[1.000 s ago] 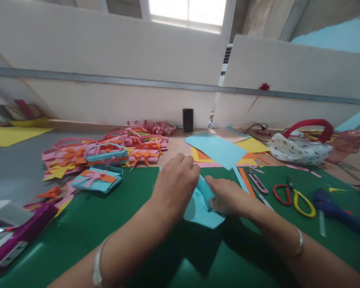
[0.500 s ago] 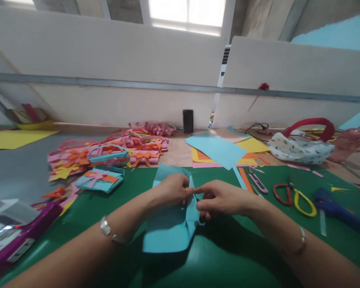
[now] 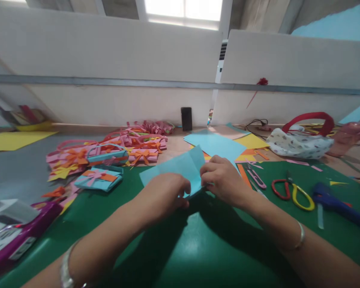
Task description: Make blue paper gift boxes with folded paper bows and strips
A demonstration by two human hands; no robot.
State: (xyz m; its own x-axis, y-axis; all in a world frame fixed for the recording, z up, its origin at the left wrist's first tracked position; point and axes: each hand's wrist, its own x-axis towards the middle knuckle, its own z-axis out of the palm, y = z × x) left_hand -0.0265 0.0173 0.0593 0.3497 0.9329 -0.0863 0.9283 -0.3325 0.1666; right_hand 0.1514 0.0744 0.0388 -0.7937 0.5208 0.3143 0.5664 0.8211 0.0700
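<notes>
A creased sheet of light blue paper (image 3: 180,166) is held up over the green mat (image 3: 180,256), tilted, with a folded strip along its near edge. My left hand (image 3: 169,192) grips that near edge on the left, its fingers curled over the paper and partly hiding it. On the right side, my right hand (image 3: 220,178) pinches the same sheet between thumb and fingers. A finished-looking blue paper bag (image 3: 100,178) with an orange band and pink bow lies to the left.
Left are a heap of pink and orange paper bags (image 3: 135,144) and a purple device (image 3: 24,236). Right lie a pink cutter (image 3: 256,176), red-and-yellow-handled scissors (image 3: 303,196) and a blue glue gun (image 3: 336,202). Blue sheets (image 3: 219,144) and a phone (image 3: 186,119) are behind.
The blue paper has been turned from lengthwise to crosswise, its folded edge now facing me. My left hand has moved nearer and my right hand slightly farther away and right.
</notes>
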